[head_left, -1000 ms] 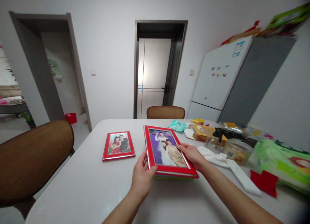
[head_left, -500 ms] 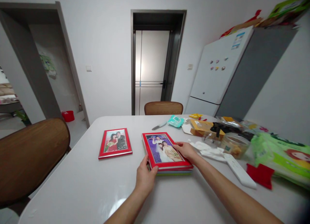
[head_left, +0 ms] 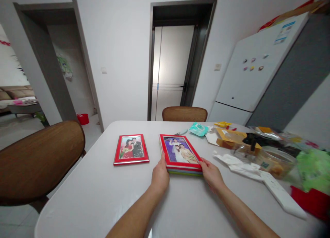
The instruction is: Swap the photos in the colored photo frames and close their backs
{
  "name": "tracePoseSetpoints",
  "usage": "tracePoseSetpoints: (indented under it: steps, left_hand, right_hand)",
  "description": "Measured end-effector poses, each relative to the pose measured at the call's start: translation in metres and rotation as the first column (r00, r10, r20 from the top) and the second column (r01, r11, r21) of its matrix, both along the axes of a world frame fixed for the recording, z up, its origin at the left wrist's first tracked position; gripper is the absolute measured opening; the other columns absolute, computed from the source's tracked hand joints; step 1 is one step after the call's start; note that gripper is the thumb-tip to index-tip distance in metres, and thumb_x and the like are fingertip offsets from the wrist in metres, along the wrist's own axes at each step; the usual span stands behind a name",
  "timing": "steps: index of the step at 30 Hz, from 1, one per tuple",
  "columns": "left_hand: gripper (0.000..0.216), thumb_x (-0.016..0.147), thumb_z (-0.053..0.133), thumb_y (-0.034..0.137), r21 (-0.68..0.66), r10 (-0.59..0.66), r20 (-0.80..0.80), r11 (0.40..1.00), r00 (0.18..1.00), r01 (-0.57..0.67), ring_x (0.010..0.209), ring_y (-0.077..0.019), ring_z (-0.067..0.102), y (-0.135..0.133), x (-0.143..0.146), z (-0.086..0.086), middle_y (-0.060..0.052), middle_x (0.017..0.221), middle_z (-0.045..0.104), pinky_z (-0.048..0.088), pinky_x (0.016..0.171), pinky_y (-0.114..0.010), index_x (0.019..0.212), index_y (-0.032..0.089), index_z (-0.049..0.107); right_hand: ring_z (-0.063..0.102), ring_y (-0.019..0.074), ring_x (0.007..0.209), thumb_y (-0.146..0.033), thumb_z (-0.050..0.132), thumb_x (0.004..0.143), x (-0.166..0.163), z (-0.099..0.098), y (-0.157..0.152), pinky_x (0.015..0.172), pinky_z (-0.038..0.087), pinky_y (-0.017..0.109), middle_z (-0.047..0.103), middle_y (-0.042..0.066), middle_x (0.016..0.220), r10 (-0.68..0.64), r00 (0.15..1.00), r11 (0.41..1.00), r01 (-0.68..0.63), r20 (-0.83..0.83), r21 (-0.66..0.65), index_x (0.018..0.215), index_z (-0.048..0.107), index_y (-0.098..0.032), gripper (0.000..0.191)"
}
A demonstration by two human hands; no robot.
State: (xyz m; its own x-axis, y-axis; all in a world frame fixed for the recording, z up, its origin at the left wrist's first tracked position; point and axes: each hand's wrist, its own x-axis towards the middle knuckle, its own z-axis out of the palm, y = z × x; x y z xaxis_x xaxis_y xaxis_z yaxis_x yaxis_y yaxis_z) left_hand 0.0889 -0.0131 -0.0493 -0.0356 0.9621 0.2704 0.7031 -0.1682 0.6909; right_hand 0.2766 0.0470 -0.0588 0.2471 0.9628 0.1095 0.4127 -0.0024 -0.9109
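Note:
A stack of photo frames [head_left: 179, 154], topped by a red one with a wedding picture, lies flat on the white table [head_left: 108, 196]. My left hand [head_left: 160, 174] grips the stack's near left corner, fingers curled against its edge. At the near right corner my right hand [head_left: 211, 173] holds the stack the same way. A smaller red photo frame [head_left: 131, 149] lies flat to the left, apart from both hands.
Wooden chairs stand at the left [head_left: 38, 159] and the far side [head_left: 184, 113]. On the right lie a white power strip [head_left: 275, 193], a plastic jar [head_left: 273, 160], a wipes pack [head_left: 198, 129], boxes and green bags. A fridge [head_left: 257, 80] stands behind.
The top red frame, tilted up a second ago, has come down flat on the stack. Both hands slid back to the stack's near corners.

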Motion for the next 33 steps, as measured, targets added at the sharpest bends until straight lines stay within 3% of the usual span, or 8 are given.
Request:
tracePoseSetpoints:
  steps: [6,8,10,13,16,20,27,33]
  left_hand:
    - [0.07,0.062,0.056,0.012,-0.008,0.081,-0.213,0.996,0.974,-0.084,0.12,-0.0211,0.031,0.007,-0.053,0.01,-0.01,0.132,0.036,0.022,0.1,-0.031,0.126,0.013,0.028]
    - [0.054,0.067,0.053,0.017,-0.021,0.161,-0.277,0.985,0.947,-0.173,0.122,-0.0263,0.025,0.003,-0.083,0.013,-0.013,0.131,0.035,0.014,0.101,-0.041,0.118,0.011,0.038]
    - [0.039,0.07,0.05,0.018,-0.036,0.207,-0.331,0.972,0.921,-0.231,0.119,-0.029,0.029,-0.004,-0.108,0.015,-0.016,0.125,0.04,0.017,0.098,-0.045,0.108,0.01,0.047]
    - [0.03,0.07,0.05,0.021,-0.052,0.195,-0.392,0.971,0.899,-0.234,0.11,-0.0282,0.04,-0.018,-0.126,0.02,-0.015,0.113,0.05,0.028,0.092,-0.042,0.098,0.011,0.052]
    - [0.028,0.067,0.056,0.03,-0.069,0.143,-0.429,0.979,0.892,-0.19,0.103,-0.0274,0.045,-0.047,-0.123,0.026,-0.012,0.105,0.055,0.033,0.088,-0.04,0.09,0.013,0.056]
    - [0.052,0.059,0.062,0.048,-0.095,0.084,-0.436,0.986,0.896,-0.138,0.11,-0.0294,0.041,-0.105,-0.107,0.026,-0.013,0.116,0.05,0.03,0.092,-0.042,0.098,0.014,0.054]
    - [0.086,0.036,0.075,0.049,-0.173,-0.075,-0.342,0.985,0.937,0.016,0.117,-0.0379,0.032,-0.162,-0.08,0.008,-0.021,0.126,0.04,0.025,0.095,-0.055,0.108,0.01,0.048]
    - [0.049,0.041,0.074,0.016,-0.018,-0.083,-0.332,0.996,0.939,0.082,0.098,-0.0314,0.05,-0.175,-0.082,-0.002,-0.014,0.105,0.056,0.039,0.085,-0.046,0.086,0.013,0.054]
  right_hand:
    - [0.046,0.0274,0.106,-0.029,0.041,0.069,-0.015,0.026,0.001,0.09,0.033,0.042,0.052,0.017,0.115,-0.061,0.994,0.991,0.049,0.095,0.123,0.11,0.052,-0.006,0.048]
    - [0.043,0.0238,0.11,-0.029,0.043,0.07,-0.035,0.035,-0.019,0.094,0.031,0.039,0.049,0.011,0.12,-0.004,0.991,0.966,-0.03,0.131,0.256,0.111,0.052,-0.014,0.045]
    - [0.051,0.0217,0.1,-0.029,0.042,0.072,-0.067,0.041,-0.043,0.088,0.038,0.038,0.056,0.009,0.111,0.184,0.962,0.882,-0.252,0.202,0.399,0.107,0.054,-0.017,0.039]
    - [0.054,0.02,0.095,-0.025,0.041,0.073,-0.123,0.036,-0.069,0.083,0.042,0.034,0.058,0.01,0.108,0.438,0.84,0.807,-0.524,0.322,0.271,0.106,0.054,-0.016,0.037]
    - [0.052,0.0222,0.1,-0.02,0.044,0.071,-0.159,0.023,-0.077,0.088,0.037,0.035,0.057,0.014,0.109,0.478,0.8,0.816,-0.558,0.362,0.154,0.108,0.053,-0.01,0.04]
    - [0.053,0.023,0.098,-0.022,0.041,0.073,-0.165,0.009,-0.078,0.088,0.037,0.037,0.058,0.015,0.107,0.478,0.809,0.831,-0.543,0.342,0.124,0.11,0.051,-0.01,0.04]
    - [0.053,0.0198,0.101,-0.03,0.044,0.072,-0.156,0.02,-0.118,0.084,0.042,0.031,0.058,0.009,0.11,0.503,0.818,0.855,-0.519,-0.278,0.021,0.114,0.048,-0.015,0.045]
    - [0.048,0.0225,0.106,-0.035,0.053,0.068,-0.147,0.024,-0.13,0.083,0.043,0.033,0.048,0.01,0.121,0.33,0.788,0.898,-0.431,-0.519,-0.083,0.115,0.046,-0.017,0.051]
